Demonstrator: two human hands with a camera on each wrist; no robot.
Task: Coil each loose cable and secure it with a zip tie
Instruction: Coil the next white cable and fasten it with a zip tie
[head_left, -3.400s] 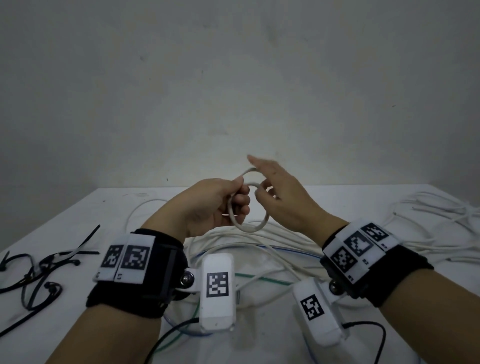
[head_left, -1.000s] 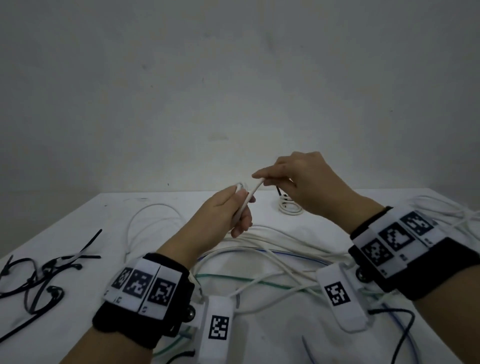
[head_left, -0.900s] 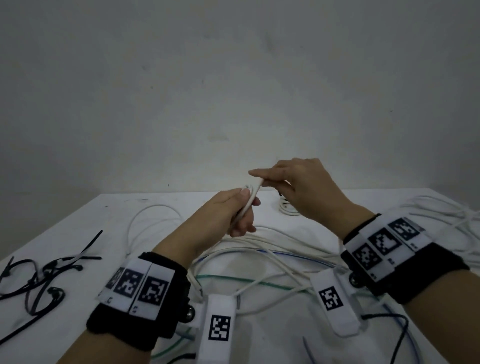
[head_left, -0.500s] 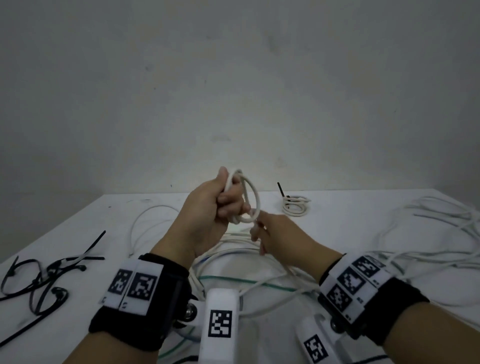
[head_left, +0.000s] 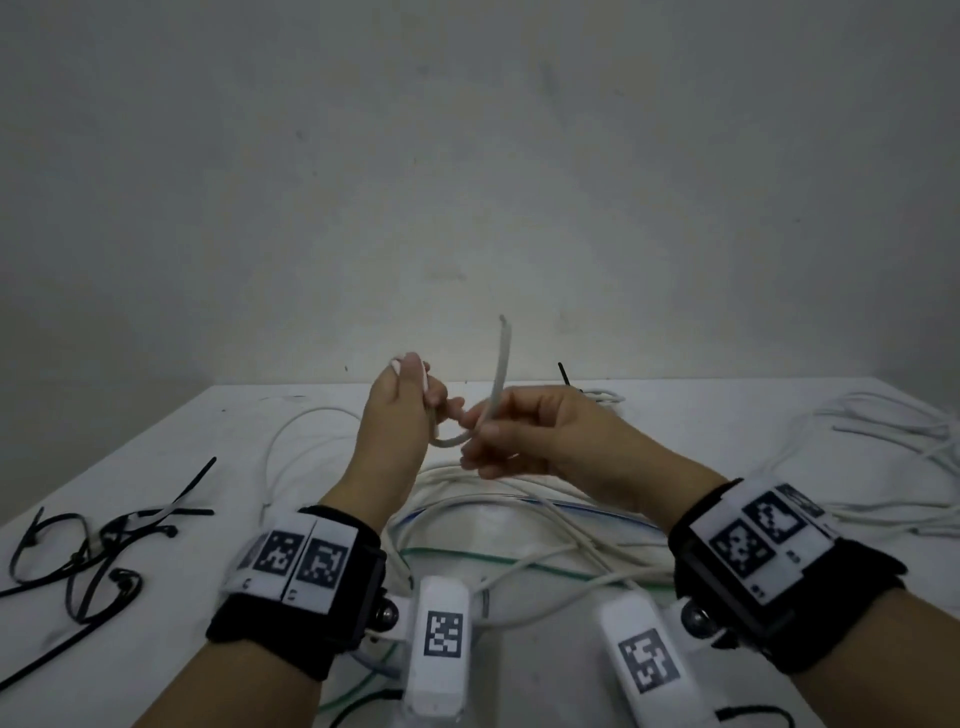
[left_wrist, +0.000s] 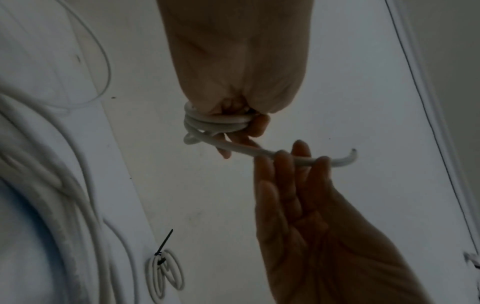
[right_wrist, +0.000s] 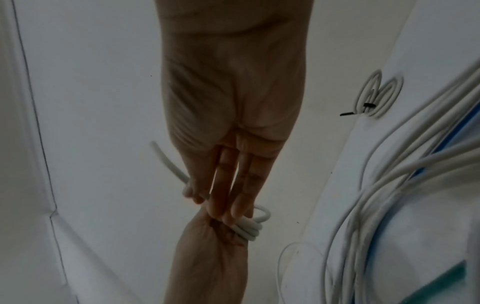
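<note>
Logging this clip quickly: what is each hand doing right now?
Left hand: grips the coiled white cable.
Right hand: pinches that cable's free end.

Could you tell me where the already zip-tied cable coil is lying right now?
In the head view the tied coil lies on the table near its far edge, just beyond the right hand. It is apart from the loose cables nearer the person.

light: dim, flat, grey | shadows: soft | wrist views: dark, noisy, cables at edges blurred | edges: wide-angle bending | glare: none
</note>
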